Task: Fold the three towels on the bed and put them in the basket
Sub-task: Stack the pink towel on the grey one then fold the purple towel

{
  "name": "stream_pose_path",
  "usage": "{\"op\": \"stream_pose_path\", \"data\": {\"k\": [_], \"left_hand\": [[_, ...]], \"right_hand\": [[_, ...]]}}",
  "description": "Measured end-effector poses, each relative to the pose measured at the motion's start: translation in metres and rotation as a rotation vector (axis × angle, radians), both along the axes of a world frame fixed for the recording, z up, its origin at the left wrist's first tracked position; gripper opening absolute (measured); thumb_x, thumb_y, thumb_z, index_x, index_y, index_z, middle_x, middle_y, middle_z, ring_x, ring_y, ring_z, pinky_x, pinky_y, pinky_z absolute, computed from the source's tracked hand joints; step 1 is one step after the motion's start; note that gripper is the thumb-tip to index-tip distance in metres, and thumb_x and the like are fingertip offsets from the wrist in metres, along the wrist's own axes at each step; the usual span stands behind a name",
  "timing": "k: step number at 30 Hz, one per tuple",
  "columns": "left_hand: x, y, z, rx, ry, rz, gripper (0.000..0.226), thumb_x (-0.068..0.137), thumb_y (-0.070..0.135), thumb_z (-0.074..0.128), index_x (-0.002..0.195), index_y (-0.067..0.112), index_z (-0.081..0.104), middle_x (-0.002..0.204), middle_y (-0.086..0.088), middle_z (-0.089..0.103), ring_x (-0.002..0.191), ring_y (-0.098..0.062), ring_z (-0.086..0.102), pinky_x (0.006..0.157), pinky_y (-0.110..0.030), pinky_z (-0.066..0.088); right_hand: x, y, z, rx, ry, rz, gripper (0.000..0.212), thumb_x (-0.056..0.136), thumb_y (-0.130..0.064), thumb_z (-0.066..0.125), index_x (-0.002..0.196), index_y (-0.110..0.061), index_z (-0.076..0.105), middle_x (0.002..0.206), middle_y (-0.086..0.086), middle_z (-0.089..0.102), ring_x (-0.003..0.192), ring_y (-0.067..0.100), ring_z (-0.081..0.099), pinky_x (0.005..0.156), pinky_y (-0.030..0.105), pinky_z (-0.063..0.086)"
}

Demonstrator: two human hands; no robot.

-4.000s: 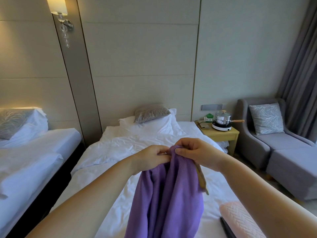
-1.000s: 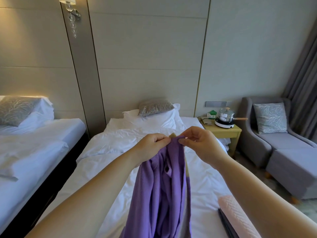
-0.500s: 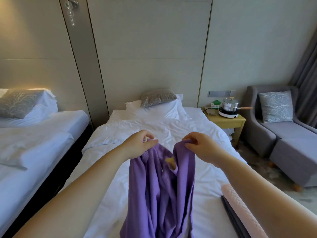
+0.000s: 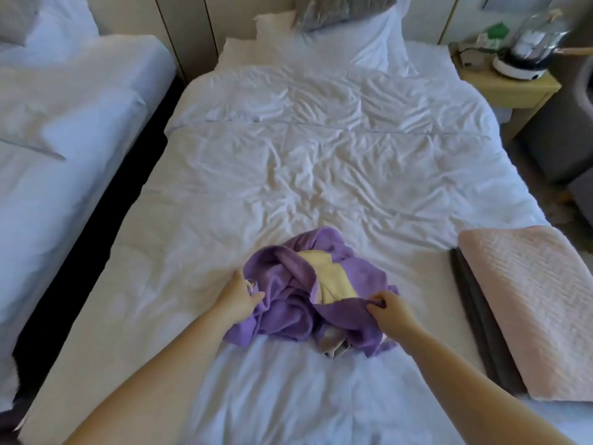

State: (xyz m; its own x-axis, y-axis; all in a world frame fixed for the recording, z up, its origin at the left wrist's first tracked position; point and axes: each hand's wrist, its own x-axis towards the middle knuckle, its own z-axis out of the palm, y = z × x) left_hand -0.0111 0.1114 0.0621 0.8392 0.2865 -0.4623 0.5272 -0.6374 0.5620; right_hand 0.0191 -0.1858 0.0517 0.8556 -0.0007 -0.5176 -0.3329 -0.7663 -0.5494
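A purple towel (image 4: pixel 288 303) with a pale yellow patch lies crumpled on the white bed (image 4: pixel 305 175), near its foot. My left hand (image 4: pixel 239 295) grips the towel's left edge. My right hand (image 4: pixel 390 311) pinches its right edge, fingers curled in the cloth. A folded pink towel (image 4: pixel 529 303) lies at the bed's right side on top of a folded dark grey towel (image 4: pixel 475 319), of which only the edge shows. No basket is in view.
A second white bed (image 4: pixel 64 139) stands to the left across a dark gap. White pillows and a grey cushion (image 4: pixel 340 11) lie at the head. A yellow bedside table (image 4: pixel 510 85) with a steel pot stands at the right, a grey armchair beyond it.
The purple towel hung from both hands in the air. Now it lies bunched on the bed, my hands are lower and further apart, and the view has tipped down.
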Motion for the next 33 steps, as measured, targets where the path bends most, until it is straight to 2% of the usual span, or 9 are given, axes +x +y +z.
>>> {"op": "stream_pose_path", "data": {"k": [2, 5, 7, 9, 11, 15, 18, 23, 33], "left_hand": [[-0.007, -0.001, -0.026, -0.019, 0.013, 0.017, 0.046, 0.079, 0.023, 0.075, 0.099, 0.012, 0.035, 0.075, 0.003, 0.048, 0.075, -0.02, 0.05, 0.066, -0.026, 0.036], [-0.009, -0.002, -0.059, -0.014, -0.029, 0.07, 0.057, 0.065, 0.041, 0.084, 0.093, 0.019, 0.039, 0.068, 0.01, 0.053, 0.07, -0.015, 0.056, 0.067, -0.027, 0.044], [-0.005, -0.001, -0.079, 0.124, -0.032, -0.018, 0.052, 0.056, 0.064, 0.078, 0.071, 0.024, 0.047, 0.057, 0.009, 0.057, 0.062, -0.002, 0.057, 0.063, -0.022, 0.046], [-0.004, -0.004, -0.094, 0.23, 0.05, -0.119, 0.06, 0.053, 0.079, 0.063, 0.057, 0.021, 0.049, 0.051, 0.002, 0.057, 0.057, 0.002, 0.057, 0.059, -0.018, 0.043], [-0.004, -0.01, -0.107, 0.278, 0.09, -0.136, 0.052, 0.058, 0.073, 0.055, 0.061, 0.022, 0.049, 0.057, -0.001, 0.057, 0.066, -0.009, 0.06, 0.061, -0.023, 0.046], [0.014, -0.011, -0.103, 0.118, 0.046, 0.05, 0.021, 0.081, 0.04, 0.053, 0.071, 0.022, 0.048, 0.063, 0.0, 0.062, 0.075, -0.028, 0.062, 0.07, -0.033, 0.05], [0.057, 0.0, -0.066, 0.103, -0.078, 0.101, 0.016, 0.087, 0.036, 0.058, 0.083, 0.02, 0.059, 0.081, -0.004, 0.066, 0.082, -0.032, 0.062, 0.069, -0.033, 0.047], [0.166, 0.007, 0.05, 0.16, -0.332, 0.067, 0.033, 0.089, 0.05, 0.052, 0.1, 0.02, 0.06, 0.088, -0.002, 0.065, 0.084, -0.03, 0.061, 0.069, -0.033, 0.045], [0.325, 0.011, 0.277, 0.289, -0.857, 0.035, 0.029, 0.09, 0.043, 0.055, 0.113, 0.026, 0.059, 0.097, -0.002, 0.067, 0.088, -0.03, 0.061, 0.067, -0.03, 0.038]], "right_hand": [[-0.002, 0.0, -0.03, -0.111, -0.006, 0.018, 0.018, 0.09, -0.02, 0.058, 0.103, -0.014, 0.068, 0.118, 0.015, 0.059, 0.104, 0.028, 0.053, 0.082, 0.027, 0.039], [0.006, 0.006, -0.06, -0.192, -0.023, 0.042, 0.018, 0.087, -0.027, 0.063, 0.103, -0.029, 0.07, 0.153, 0.01, 0.025, 0.136, 0.035, 0.025, 0.11, 0.036, 0.022], [0.015, 0.01, -0.081, -0.165, 0.02, 0.097, 0.016, 0.087, -0.028, 0.063, 0.102, -0.031, 0.069, 0.158, 0.012, 0.014, 0.14, 0.038, 0.015, 0.114, 0.036, 0.014], [0.016, 0.013, -0.099, -0.152, 0.049, 0.168, 0.015, 0.088, -0.028, 0.061, 0.1, -0.031, 0.069, 0.157, 0.01, 0.02, 0.139, 0.032, 0.024, 0.11, 0.029, 0.022], [0.014, 0.014, -0.112, -0.131, 0.03, 0.17, 0.012, 0.087, -0.023, 0.062, 0.094, -0.025, 0.071, 0.15, 0.009, 0.031, 0.127, 0.03, 0.044, 0.103, 0.03, 0.033], [0.03, 0.011, -0.107, -0.046, -0.062, 0.141, 0.011, 0.083, -0.007, 0.065, 0.079, -0.013, 0.073, 0.091, 0.003, 0.057, 0.087, 0.024, 0.058, 0.068, 0.018, 0.032], [0.076, 0.013, -0.065, 0.006, -0.195, 0.107, 0.014, 0.082, -0.005, 0.065, 0.07, -0.008, 0.071, 0.078, 0.003, 0.058, 0.075, 0.022, 0.053, 0.064, 0.025, 0.03], [0.177, 0.039, 0.059, 0.056, -0.469, 0.096, 0.011, 0.086, -0.01, 0.063, 0.084, -0.009, 0.073, 0.093, 0.001, 0.058, 0.082, 0.016, 0.051, 0.064, 0.019, 0.028], [0.305, 0.045, 0.281, 0.158, -0.926, 0.069, 0.012, 0.086, -0.004, 0.06, 0.087, -0.005, 0.072, 0.105, 0.01, 0.06, 0.099, 0.027, 0.055, 0.083, 0.024, 0.038]]}}
